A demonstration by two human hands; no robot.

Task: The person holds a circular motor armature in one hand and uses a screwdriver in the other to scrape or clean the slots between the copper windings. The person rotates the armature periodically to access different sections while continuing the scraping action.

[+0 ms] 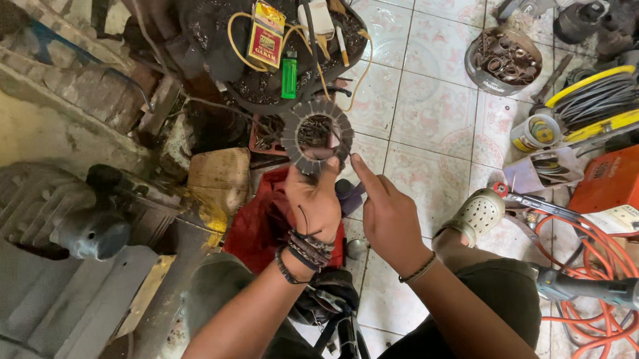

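Tiled floor — bowl, hose

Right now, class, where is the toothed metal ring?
In the head view, upper centre: the toothed metal ring is held up by the left hand, just below the green lighter.

Bare tiled floor open ahead and to the right of the right hand, reaching as far as a round tin of metal rings. Straight ahead of the left hand, blocked by a toothed ring held up, and just beyond by a dark cluttered tray. Left of that hand, closed off by a yellowed container, a red cloth and a grey engine casing. Far right, crowded by an orange hose, an orange machine and a sandalled foot.
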